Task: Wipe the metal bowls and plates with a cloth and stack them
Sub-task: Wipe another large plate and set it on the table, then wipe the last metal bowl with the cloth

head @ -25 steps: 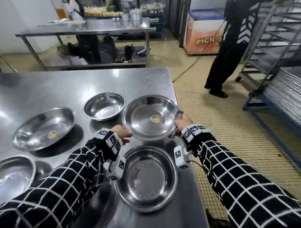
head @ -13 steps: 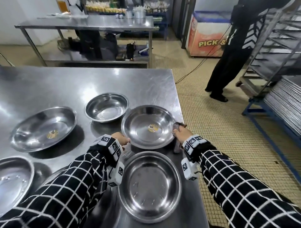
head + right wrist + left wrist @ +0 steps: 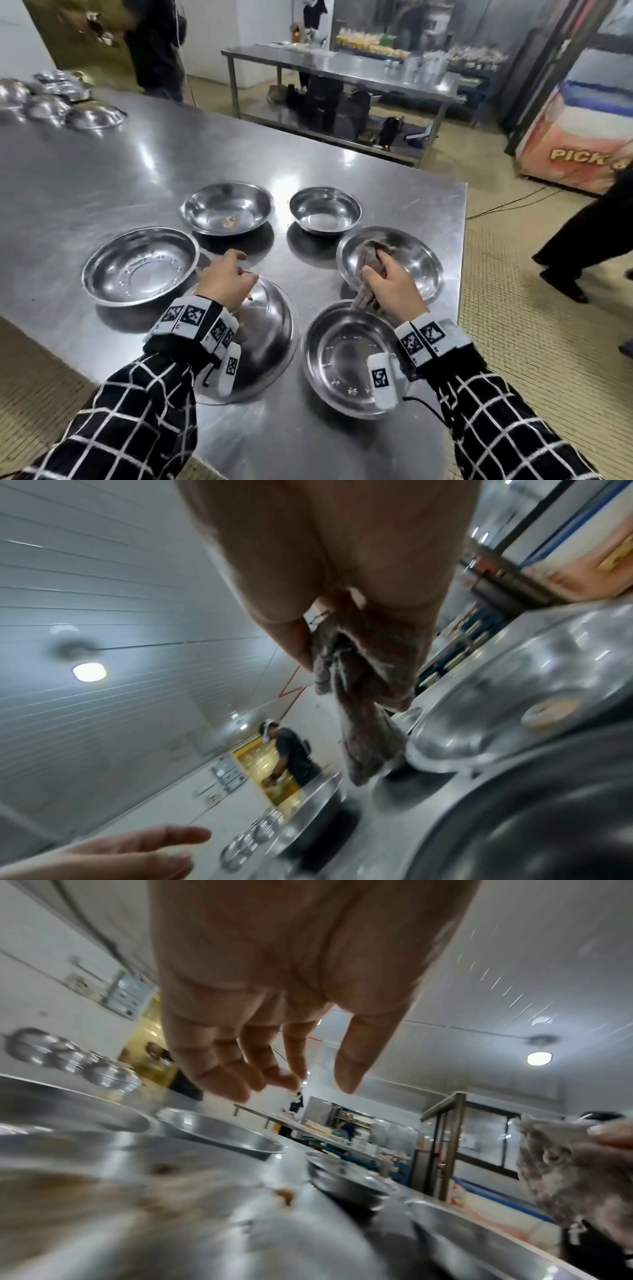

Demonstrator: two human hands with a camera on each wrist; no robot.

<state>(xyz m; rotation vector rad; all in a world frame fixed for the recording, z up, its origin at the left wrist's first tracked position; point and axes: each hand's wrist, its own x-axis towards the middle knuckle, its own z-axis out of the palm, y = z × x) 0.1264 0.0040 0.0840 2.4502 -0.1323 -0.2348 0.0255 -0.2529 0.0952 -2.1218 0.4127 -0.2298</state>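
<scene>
From the head view, your right hand (image 3: 388, 286) grips the brown cloth (image 3: 371, 262) over a metal bowl (image 3: 416, 260) by the desk (image 3: 102, 178) edge; your left hand (image 3: 222, 281) hovers, holding nothing. The left wrist view shows those fingers (image 3: 219, 1066) loosely spread. The right wrist view shows the cloth (image 3: 363, 723) dangling from your grasp.

- I count six metal bowls (image 3: 140, 265) around my hands.
- One cloth (image 3: 371, 263), gripped in my right hand (image 3: 390, 287).
- Upturned bowls (image 3: 96, 116) far ahead-left; number unclear.
</scene>
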